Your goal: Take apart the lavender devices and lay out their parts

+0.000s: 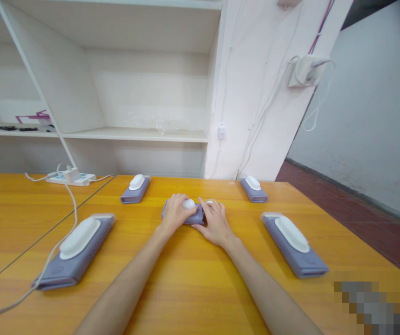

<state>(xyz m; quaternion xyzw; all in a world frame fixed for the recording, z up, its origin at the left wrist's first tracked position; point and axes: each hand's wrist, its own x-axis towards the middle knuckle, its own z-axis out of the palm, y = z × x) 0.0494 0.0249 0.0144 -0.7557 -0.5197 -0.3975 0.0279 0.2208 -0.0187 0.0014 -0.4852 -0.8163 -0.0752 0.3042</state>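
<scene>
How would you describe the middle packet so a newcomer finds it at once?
Before the white shelves is an orange table. Straight ahead on it lies a purple-grey packet. Unlike the four similar packets around it, it is partly covered by the left hand, the right hand at its end.

A power strip [87,180] sits at the far left of the wooden table [193,284], a pale cable [75,211] trailing toward the near left. Beyond stand white shelves [144,135]; far right, a socket box [303,73] hangs on a white pillar [248,88].
</scene>
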